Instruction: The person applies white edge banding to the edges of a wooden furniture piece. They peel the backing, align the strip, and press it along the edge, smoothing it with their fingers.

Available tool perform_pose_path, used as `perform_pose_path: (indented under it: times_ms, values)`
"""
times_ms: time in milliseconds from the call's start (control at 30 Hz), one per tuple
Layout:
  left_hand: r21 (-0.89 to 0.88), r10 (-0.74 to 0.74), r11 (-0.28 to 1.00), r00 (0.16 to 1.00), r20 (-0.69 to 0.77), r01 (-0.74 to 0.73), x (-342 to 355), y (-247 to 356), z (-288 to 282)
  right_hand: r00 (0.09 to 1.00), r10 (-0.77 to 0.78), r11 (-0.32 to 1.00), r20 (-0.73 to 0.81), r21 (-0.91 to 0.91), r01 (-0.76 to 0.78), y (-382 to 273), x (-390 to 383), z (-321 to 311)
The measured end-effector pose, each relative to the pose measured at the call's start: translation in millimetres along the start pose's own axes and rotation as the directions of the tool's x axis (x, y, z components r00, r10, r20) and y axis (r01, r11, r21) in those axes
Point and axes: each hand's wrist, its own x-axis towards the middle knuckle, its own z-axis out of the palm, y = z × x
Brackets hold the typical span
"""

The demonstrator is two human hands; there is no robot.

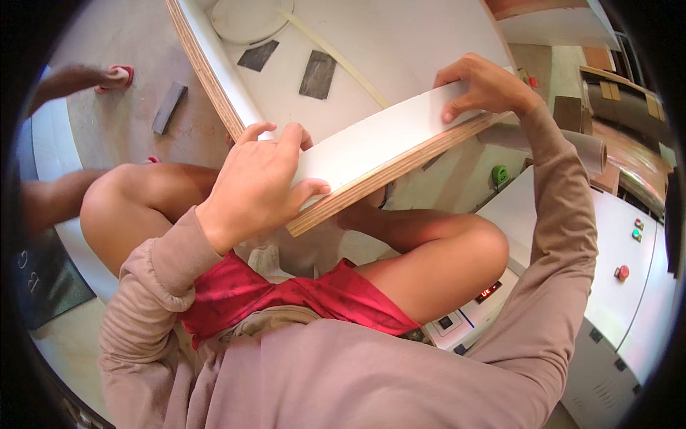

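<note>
A white-faced plywood strip slants across in front of me, its bare layered edge toward me. My left hand grips its near left end, thumb on the white face near the plywood edge. Farther right, my right hand is closed over the strip's other end, fingers over the far side and thumb on the white face. Beyond the strip lies a broad white panel, bordered on the left by a long plywood edge. Two dark rectangular pieces and a thin cream strip rest on the panel.
Another person's legs are at the left, near a dark bar on the floor. A white machine cabinet with a red button stands at right. A green tape measure and a grey roll are close by.
</note>
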Motion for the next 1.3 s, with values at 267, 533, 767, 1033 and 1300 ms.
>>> perform_pose_path:
  times_ms: [267,533,767,1033,1300]
  values:
    - [0.045,0.162,0.983,0.721,-0.674,-0.179,34,-24,-2,0.933,-0.345,0.937,-0.100,-0.088,0.337,-64,54,49]
    - [-0.243,-0.272,0.962,0.323,-0.907,0.127,61,-54,31,0.884,-0.466,0.852,0.019,-0.257,0.455,-114,74,75]
    - [-0.341,-0.369,0.929,0.265,-0.891,0.145,60,-31,23,0.923,-0.381,0.914,-0.046,-0.172,0.369,-154,84,109]
    - [-0.390,-0.412,0.911,0.266,-0.872,0.133,60,-38,32,0.881,-0.451,0.892,-0.140,-0.113,0.439,-145,93,124]
    - [-0.245,-0.255,0.967,0.237,-0.938,0.068,65,-66,28,0.837,-0.498,0.866,0.229,0.181,0.466,-146,122,77]
